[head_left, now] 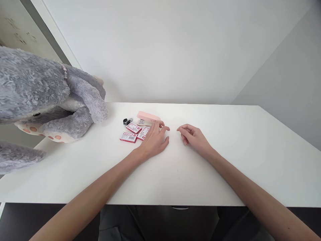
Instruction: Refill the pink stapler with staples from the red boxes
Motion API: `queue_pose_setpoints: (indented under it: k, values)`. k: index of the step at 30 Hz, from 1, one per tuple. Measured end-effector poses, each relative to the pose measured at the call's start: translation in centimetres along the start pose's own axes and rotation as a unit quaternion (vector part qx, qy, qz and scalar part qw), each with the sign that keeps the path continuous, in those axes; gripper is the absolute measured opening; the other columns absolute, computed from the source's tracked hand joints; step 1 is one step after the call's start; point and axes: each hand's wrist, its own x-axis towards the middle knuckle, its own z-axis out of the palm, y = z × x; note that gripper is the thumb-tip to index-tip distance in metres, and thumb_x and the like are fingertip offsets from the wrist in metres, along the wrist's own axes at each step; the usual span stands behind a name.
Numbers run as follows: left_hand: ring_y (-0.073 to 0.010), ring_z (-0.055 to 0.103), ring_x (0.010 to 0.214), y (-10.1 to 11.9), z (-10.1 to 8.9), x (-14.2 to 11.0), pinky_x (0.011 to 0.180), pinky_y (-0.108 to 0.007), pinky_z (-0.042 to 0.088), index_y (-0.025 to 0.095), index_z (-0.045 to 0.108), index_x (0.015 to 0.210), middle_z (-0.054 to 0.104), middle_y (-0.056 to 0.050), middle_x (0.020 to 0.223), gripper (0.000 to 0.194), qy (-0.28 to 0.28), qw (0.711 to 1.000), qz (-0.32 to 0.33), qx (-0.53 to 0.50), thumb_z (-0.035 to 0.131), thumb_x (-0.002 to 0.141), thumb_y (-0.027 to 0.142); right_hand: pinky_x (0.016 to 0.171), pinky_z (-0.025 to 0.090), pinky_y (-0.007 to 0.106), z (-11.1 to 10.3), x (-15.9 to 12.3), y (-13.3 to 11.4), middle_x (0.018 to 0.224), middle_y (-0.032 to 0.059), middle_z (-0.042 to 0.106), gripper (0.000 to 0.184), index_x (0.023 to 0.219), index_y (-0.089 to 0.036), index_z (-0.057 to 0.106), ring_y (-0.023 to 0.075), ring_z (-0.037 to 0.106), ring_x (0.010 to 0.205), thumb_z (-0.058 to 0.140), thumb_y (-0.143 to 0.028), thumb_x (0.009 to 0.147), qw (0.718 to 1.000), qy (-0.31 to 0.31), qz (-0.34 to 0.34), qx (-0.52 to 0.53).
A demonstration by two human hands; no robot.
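Observation:
My left hand (154,140) lies on the white table (225,160) with its fingers spread, holding nothing; its fingertips touch or nearly touch a pink stapler (147,117) lying open. Three small red-and-white staple boxes (134,132) lie just left of that hand, one partly under its fingers. A small black-and-silver object (127,121) lies behind the boxes. My right hand (193,135) rests on the table a little to the right, fingers loosely curled and pointing left, with nothing visible in them.
A large grey plush toy (47,100) with pink paw pads sits on the table's left end, leaning over the edge. White walls close in behind and to the right. The table's front edge runs just above my lap.

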Motion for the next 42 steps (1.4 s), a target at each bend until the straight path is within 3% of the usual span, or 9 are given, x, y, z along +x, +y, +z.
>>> queue_pose_setpoints:
  k: [4, 18, 26, 35, 42]
  values:
    - [-0.0280, 0.056, 0.108, 0.1, 0.1, 0.0, 0.092, -0.047, 0.055, 0.018, 0.055, 0.128, 0.045, -0.015, 0.126, 0.033, 0.020, 0.999, -0.037, -0.001, 0.055, 0.096, 0.024, 0.062, 0.042, 0.030, 0.0, 0.0, 0.0, 0.067, -0.0037, 0.055, 0.030, 0.098, -0.025, 0.069, 0.0131, 0.049, 0.058, 0.063, -0.054, 0.096, 1.000, 0.002, 0.001, -0.002]
    - [-0.0315, 0.055, 0.114, 0.2, 0.5, 0.1, 0.098, -0.048, 0.048, 0.017, 0.056, 0.124, 0.053, -0.016, 0.123, 0.030, 0.044, 0.993, -0.075, 0.081, 0.057, 0.095, 0.027, 0.062, 0.042, 0.029, 0.1, -0.2, -0.3, 0.067, -0.0037, 0.056, 0.032, 0.096, -0.025, 0.069, 0.0124, 0.049, 0.058, 0.063, -0.056, 0.095, 1.000, 0.004, 0.004, -0.007]
    - [-0.0238, 0.069, 0.098, 0.6, -0.2, 0.3, 0.124, -0.056, 0.024, 0.019, 0.063, 0.118, 0.072, -0.007, 0.106, 0.023, 0.015, 0.993, -0.058, 0.101, 0.048, 0.100, 0.025, 0.061, 0.043, 0.029, 0.0, -0.1, -0.1, 0.068, -0.0036, 0.056, 0.032, 0.096, -0.026, 0.069, 0.0126, 0.050, 0.058, 0.065, -0.057, 0.094, 1.000, 0.004, 0.002, -0.003]
    - [-0.0216, 0.071, 0.088, 0.5, -0.5, 0.4, 0.126, -0.051, 0.028, 0.019, 0.062, 0.118, 0.072, -0.004, 0.094, 0.024, -0.021, 0.997, -0.061, 0.044, 0.047, 0.100, 0.025, 0.060, 0.043, 0.028, 0.0, -0.1, -0.1, 0.067, -0.0039, 0.056, 0.032, 0.095, -0.025, 0.069, 0.0124, 0.049, 0.057, 0.065, -0.057, 0.094, 1.000, 0.003, -0.001, 0.001]
    - [-0.0213, 0.069, 0.082, 0.3, -0.6, 0.5, 0.124, -0.054, 0.031, 0.020, 0.062, 0.115, 0.070, -0.002, 0.088, 0.022, -0.024, 0.998, -0.051, 0.016, 0.047, 0.099, 0.024, 0.060, 0.043, 0.030, 0.0, -0.1, 0.0, 0.066, -0.0031, 0.056, 0.037, 0.095, -0.025, 0.069, 0.0138, 0.049, 0.057, 0.066, -0.062, 0.091, 1.000, 0.005, -0.005, -0.004]
